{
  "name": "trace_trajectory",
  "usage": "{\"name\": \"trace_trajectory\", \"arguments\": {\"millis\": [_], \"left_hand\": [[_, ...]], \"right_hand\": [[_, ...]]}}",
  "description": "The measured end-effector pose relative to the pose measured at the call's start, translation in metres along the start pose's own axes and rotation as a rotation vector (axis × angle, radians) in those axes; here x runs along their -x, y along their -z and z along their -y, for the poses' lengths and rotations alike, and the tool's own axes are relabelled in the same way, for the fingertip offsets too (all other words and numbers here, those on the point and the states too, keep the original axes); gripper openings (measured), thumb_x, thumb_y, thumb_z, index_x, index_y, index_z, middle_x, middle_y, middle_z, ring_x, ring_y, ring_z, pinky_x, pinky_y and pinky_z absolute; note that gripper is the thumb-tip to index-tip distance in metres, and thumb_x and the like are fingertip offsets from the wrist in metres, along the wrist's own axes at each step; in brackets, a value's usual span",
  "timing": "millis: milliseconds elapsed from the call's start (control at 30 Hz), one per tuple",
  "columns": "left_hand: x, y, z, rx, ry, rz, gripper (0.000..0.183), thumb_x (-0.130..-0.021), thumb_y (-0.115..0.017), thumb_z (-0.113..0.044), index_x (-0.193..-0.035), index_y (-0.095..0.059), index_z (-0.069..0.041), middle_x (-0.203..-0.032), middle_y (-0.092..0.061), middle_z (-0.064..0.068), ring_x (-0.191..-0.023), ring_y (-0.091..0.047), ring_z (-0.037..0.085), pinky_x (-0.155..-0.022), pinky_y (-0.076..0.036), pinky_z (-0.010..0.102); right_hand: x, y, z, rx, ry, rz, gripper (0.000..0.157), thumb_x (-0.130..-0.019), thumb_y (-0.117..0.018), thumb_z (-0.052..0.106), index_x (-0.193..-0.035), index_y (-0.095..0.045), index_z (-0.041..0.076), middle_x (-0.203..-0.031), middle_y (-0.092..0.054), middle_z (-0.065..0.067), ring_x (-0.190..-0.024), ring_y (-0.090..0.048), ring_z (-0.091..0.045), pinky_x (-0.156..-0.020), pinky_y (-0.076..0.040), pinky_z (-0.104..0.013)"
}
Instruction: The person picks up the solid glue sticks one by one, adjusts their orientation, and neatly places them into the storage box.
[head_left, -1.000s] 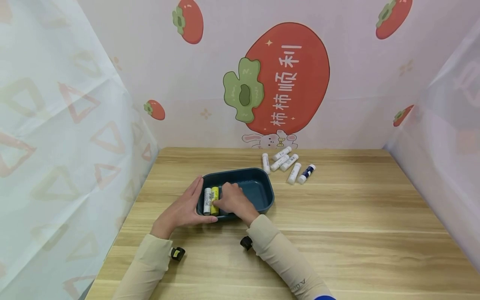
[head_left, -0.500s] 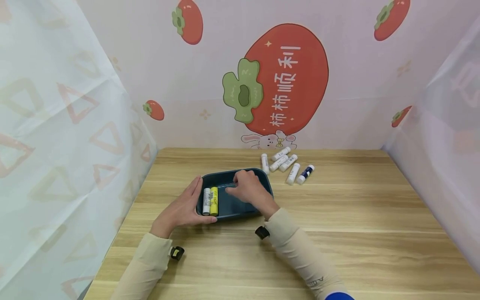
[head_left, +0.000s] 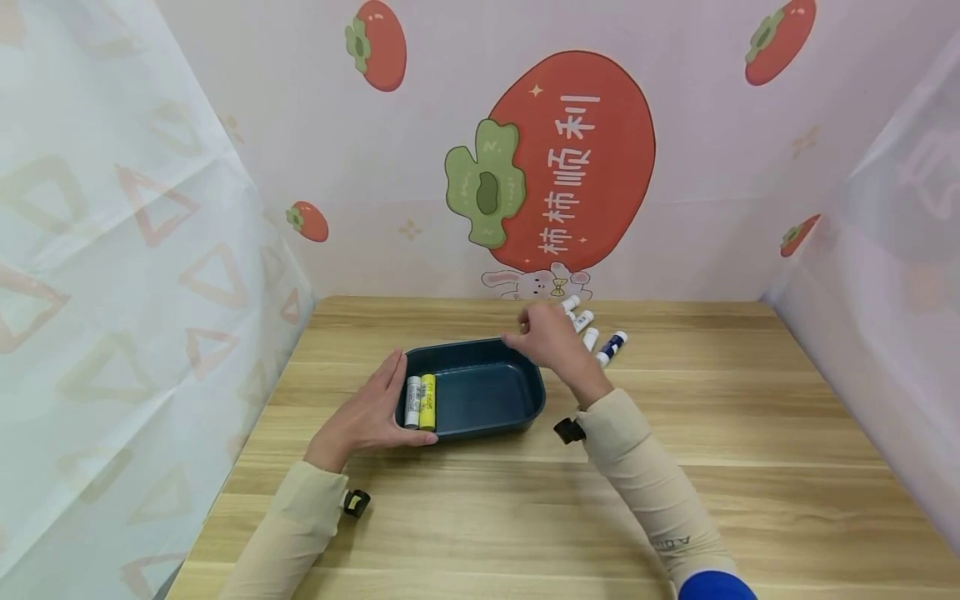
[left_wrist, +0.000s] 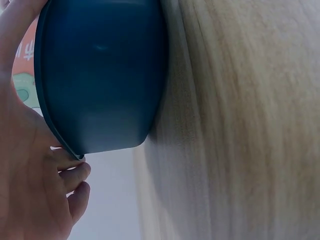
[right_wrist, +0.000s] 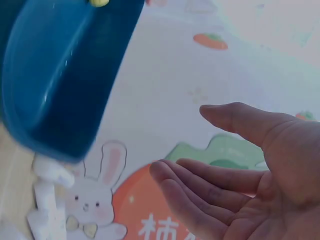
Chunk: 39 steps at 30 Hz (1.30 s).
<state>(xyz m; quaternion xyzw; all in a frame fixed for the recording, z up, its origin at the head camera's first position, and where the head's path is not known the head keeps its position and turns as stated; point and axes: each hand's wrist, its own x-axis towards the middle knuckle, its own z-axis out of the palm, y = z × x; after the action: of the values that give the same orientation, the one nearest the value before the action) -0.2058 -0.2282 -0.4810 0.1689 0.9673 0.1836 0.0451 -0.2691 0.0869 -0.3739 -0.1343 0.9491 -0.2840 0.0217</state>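
A dark blue-green plastic box (head_left: 480, 398) stands on the wooden table, seen in all three views. My left hand (head_left: 366, 414) grips its left end, thumb along the front rim and fingers at the back left corner. Inside, a white tube (head_left: 413, 402) and a yellow tube (head_left: 427, 402) lie side by side against the left wall. My right hand (head_left: 553, 336) hovers over the box's far right corner. Its fingers (right_wrist: 212, 181) are relaxed, the thumb apart from them, and nothing is between them. Behind this hand, several white capped tubes (head_left: 582, 322) are partly hidden.
Beside the white tubes lies one with a dark blue label (head_left: 613, 347). The wooden table (head_left: 720, 450) meets a printed backdrop (head_left: 705, 167) at its far edge. White cloth walls (head_left: 112, 250) stand at both sides.
My right hand has left the yellow tube and moved up and right, out of the box toward the loose tubes. The left hand keeps its hold on the box.
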Motion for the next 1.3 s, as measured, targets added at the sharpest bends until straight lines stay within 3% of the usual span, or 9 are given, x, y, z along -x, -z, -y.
{"name": "trace_trajectory", "arguments": {"millis": [167, 300, 433, 567, 867, 1100, 1300], "left_hand": [[0.001, -0.001, -0.001, -0.025, -0.008, -0.014, 0.147, -0.072, -0.072, -0.087, -0.168, -0.007, 0.003, -0.178, -0.005, 0.021, -0.165, -0.016, 0.04, -0.129, -0.031, 0.058], [0.0, -0.002, -0.001, -0.04, -0.013, -0.025, 0.146, -0.072, -0.071, -0.087, -0.168, -0.008, 0.003, -0.178, -0.006, 0.021, -0.165, -0.016, 0.039, -0.129, -0.031, 0.058], [0.0, -0.005, 0.002, -0.064, -0.014, -0.038, 0.145, -0.073, -0.07, -0.089, -0.168, -0.01, 0.002, -0.178, -0.008, 0.02, -0.165, -0.017, 0.038, -0.129, -0.031, 0.057], [0.001, -0.006, 0.003, -0.093, -0.015, -0.053, 0.142, -0.074, -0.067, -0.089, -0.168, -0.012, 0.003, -0.178, -0.009, 0.02, -0.165, -0.019, 0.038, -0.13, -0.031, 0.057], [0.003, -0.01, 0.0, -0.205, -0.062, -0.115, 0.137, -0.078, -0.063, -0.089, -0.166, -0.02, 0.006, -0.175, -0.019, 0.024, -0.162, -0.026, 0.04, -0.129, -0.033, 0.055], [0.005, -0.012, -0.003, -0.207, -0.083, -0.135, 0.134, -0.079, -0.064, -0.086, -0.166, -0.019, 0.006, -0.176, -0.018, 0.023, -0.162, -0.025, 0.04, -0.128, -0.036, 0.054], [0.006, -0.013, -0.003, -0.213, -0.081, -0.152, 0.134, -0.079, -0.064, -0.086, -0.165, -0.021, 0.007, -0.175, -0.02, 0.024, -0.162, -0.027, 0.041, -0.125, -0.04, 0.054]], "right_hand": [[-0.006, 0.01, -0.011, 0.007, -0.04, -0.012, 0.031, -0.096, -0.077, 0.031, -0.099, -0.07, 0.001, -0.084, -0.062, -0.009, -0.074, -0.059, -0.023, -0.059, -0.047, -0.027], [-0.013, 0.01, -0.022, -0.003, -0.068, 0.004, 0.037, -0.097, -0.076, 0.03, -0.073, -0.06, 0.008, -0.063, -0.044, -0.002, -0.059, -0.048, -0.019, -0.05, -0.036, -0.026], [-0.019, 0.002, -0.032, -0.013, -0.11, 0.032, 0.044, -0.098, -0.075, 0.029, -0.064, -0.053, 0.011, -0.057, -0.037, 0.001, -0.054, -0.042, -0.017, -0.048, -0.032, -0.026], [-0.025, -0.009, -0.044, 0.002, -0.139, 0.042, 0.044, -0.098, -0.073, 0.028, -0.063, -0.052, 0.012, -0.057, -0.038, 0.001, -0.055, -0.04, -0.017, -0.05, -0.032, -0.027], [-0.031, -0.031, -0.065, -0.005, -0.11, 0.039, 0.044, -0.098, -0.073, 0.027, -0.063, -0.052, 0.011, -0.055, -0.036, 0.003, -0.052, -0.039, -0.015, -0.05, -0.03, -0.027], [-0.038, -0.04, -0.077, 0.002, -0.093, -0.011, 0.052, -0.102, -0.068, 0.032, -0.059, -0.045, 0.013, -0.054, -0.034, 0.003, -0.051, -0.037, -0.015, -0.051, -0.029, -0.027], [-0.047, -0.048, -0.091, 0.016, -0.104, -0.022, 0.038, -0.101, -0.071, 0.028, -0.073, -0.066, 0.004, -0.061, -0.042, 0.001, -0.059, -0.043, -0.016, -0.054, -0.034, -0.028]]}}
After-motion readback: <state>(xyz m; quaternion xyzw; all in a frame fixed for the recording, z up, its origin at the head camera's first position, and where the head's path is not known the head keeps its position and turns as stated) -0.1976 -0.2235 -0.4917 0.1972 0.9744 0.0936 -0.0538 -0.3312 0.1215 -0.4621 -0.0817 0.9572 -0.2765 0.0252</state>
